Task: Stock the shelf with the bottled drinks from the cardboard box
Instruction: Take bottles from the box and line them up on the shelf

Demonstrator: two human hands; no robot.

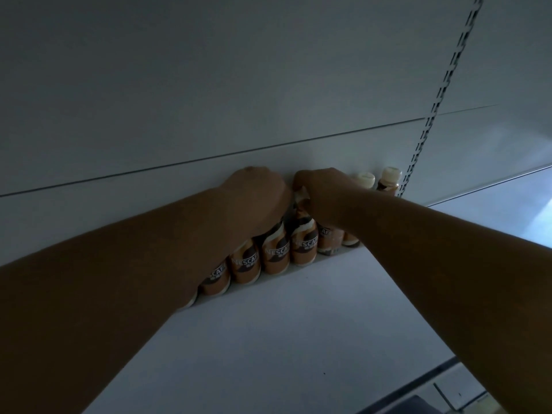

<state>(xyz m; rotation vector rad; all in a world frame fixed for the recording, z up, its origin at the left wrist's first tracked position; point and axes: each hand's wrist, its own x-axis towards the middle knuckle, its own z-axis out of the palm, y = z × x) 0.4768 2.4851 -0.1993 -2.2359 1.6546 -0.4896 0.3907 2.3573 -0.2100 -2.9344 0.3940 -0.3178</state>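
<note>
1. Left hand (257, 194) is laid over the tops of the bottles (276, 255) at the left of the row, fingers curled down on the caps; whether one bottle is truly clamped cannot be told.
2. A single row of coffee bottles is seen upright along the back edge of the shelf (298, 324), touching one another, against the rear wall (209, 85).
3. Right hand (321, 186) is closed on the neck of a bottle at mid-row.
4. Two pale caps (392, 174) are left uncovered at the right end, beside the slotted upright (430, 115).
5. The bottles are judged fairly heavy when full, stiff, with smooth sleeves that may slip; hold is best taken at the neck under the cap.
6. The cardboard box is not in view.
</note>
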